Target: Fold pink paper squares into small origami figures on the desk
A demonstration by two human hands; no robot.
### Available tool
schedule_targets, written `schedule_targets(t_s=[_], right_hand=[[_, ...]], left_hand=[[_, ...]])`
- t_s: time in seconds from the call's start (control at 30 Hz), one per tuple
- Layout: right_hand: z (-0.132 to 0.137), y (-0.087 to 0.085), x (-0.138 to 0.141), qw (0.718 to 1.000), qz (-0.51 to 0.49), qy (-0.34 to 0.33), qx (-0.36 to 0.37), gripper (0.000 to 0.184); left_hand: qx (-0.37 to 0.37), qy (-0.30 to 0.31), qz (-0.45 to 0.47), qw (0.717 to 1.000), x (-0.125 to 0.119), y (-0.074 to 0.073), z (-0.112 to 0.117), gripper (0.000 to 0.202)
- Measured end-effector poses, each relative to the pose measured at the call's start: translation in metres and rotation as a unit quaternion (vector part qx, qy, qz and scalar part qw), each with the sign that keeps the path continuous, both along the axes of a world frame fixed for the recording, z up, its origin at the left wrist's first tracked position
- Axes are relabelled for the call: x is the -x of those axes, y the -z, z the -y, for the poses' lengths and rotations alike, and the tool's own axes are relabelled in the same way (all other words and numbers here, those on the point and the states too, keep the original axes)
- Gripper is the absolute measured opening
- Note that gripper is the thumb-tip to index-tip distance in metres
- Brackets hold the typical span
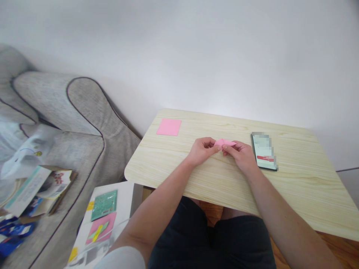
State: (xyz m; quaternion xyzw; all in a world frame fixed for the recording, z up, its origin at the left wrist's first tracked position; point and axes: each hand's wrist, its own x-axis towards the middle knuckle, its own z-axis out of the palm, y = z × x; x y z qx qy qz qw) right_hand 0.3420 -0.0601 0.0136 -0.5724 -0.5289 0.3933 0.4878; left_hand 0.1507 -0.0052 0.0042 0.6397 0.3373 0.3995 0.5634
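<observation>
A folded piece of pink paper [223, 142] is held just above the pale wooden table [221, 179], pinched from both sides. My left hand [204, 150] is closed on its left end, thumb toward me. On the other end, my right hand [239, 152] grips it with thumb and fingers. The two thumbs nearly meet at the paper's lower edge. Part of the folded shape is hidden behind my fingers. To the left on the tabletop lies a flat square of pink paper [169, 127]. Right of my right hand rests a phone [263, 151] with its screen lit.
A grey sofa [81, 101] stands left of the table, with an opened box [30, 190] and blue packets [14, 231] on it. Below the table's left edge, a white box [123, 194] carries a green packet [104, 205] and coloured paper pieces [101, 228]. A white wall rises behind.
</observation>
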Motion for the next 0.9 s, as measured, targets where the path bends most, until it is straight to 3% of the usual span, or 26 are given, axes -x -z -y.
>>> schedule_targets(t_s=[0.13,0.27,0.57,0.73,0.9], right_hand=[[-0.0010,0.0030,-0.0022,1.000,-0.014,0.009,0.000,0.034],[-0.0011,0.0037,-0.0002,0.999,-0.039,0.020,0.006,0.035],[-0.0026,0.0048,0.0027,0.996,-0.092,0.007,0.005,0.033],[-0.0018,0.0019,0.0029,0.999,-0.047,0.001,0.006,0.031],[-0.0003,-0.0025,0.0036,0.999,-0.023,-0.022,0.008,0.030]], left_hand=[[-0.028,-0.007,-0.066,0.997,0.0011,-0.0024,0.0021,0.034],[-0.040,-0.021,-0.077,0.996,0.0009,-0.0018,0.0021,0.036],[-0.018,-0.012,-0.018,1.000,-0.0027,0.0003,0.0013,0.031],[-0.006,-0.017,0.063,0.998,-0.0049,-0.0004,0.0016,0.039],[-0.001,-0.016,0.100,0.995,-0.0052,-0.0018,0.0004,0.032]])
